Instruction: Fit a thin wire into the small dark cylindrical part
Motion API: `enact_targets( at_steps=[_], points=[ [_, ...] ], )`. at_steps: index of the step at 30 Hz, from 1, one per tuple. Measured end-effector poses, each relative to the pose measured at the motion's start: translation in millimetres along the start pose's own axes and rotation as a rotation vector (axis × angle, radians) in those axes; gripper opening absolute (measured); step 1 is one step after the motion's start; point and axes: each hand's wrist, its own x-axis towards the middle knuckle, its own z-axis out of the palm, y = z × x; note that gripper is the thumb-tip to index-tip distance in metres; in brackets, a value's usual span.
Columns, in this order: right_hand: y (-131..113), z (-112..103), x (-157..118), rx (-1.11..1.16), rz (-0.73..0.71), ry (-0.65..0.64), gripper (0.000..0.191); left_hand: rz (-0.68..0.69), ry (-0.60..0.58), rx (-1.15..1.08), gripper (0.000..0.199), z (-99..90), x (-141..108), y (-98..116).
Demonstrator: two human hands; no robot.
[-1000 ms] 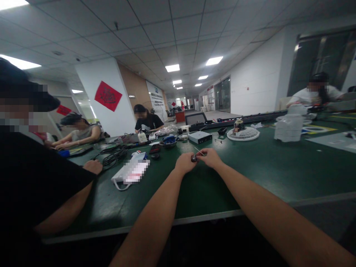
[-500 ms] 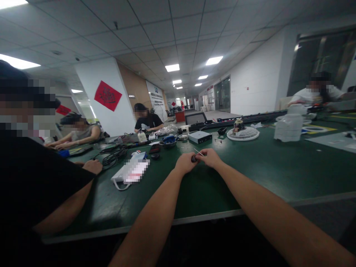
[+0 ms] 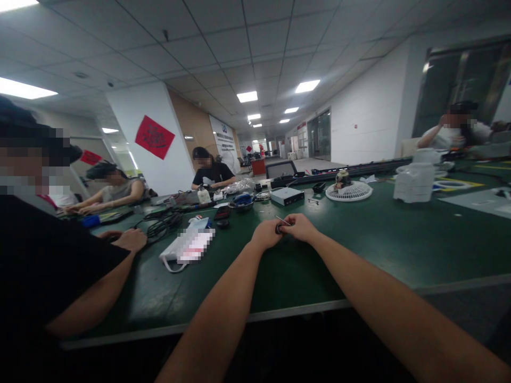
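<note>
Rod (image 3: 282, 219) in right fingers (image 3: 293, 227), red poster (image 3: 155, 137) illegible

Dim overall, bright ceiling panels (image 3: 247, 97), faint glare on the tabletop (image 3: 154, 282)

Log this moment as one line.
left hand: holds small dark part | right hand: pinches thin rod | ahead: grey box, white fan grille | surface: green table

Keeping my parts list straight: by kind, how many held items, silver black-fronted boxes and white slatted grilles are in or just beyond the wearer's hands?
Thin rod in right hand: 1
Small dark part in left hand: 1
Silver box: 1
White slatted grille: 1
Total: 4
</note>
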Motion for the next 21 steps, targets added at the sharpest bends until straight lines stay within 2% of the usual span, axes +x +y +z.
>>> enact_targets(
  at_steps=[6, 11, 15, 21],
  points=[
    [0.4, 3.9, 1.1, -0.067, -0.018, 0.027, 0.019, -0.076, 0.002, 0.027, 0.025, 2.0, 1.9, -0.2],
    [-5.7, 1.6, -0.3, -0.156, -0.024, 0.097, 0.020, -0.245, 0.059, 0.075, 0.027, 4.6, 2.8, -5.1],
    [-6.6, -2.5, -1.0, -0.225, -0.048, 0.084, 0.018, -0.346, 0.102, 0.100, 0.025, 5.2, 2.4, -10.2],
    [-7.2, -1.9, -3.1, -0.271, -0.093, 0.023, 0.018, -0.294, 0.108, 0.082, 0.018, 4.3, 1.8, -8.2]
  ],
)
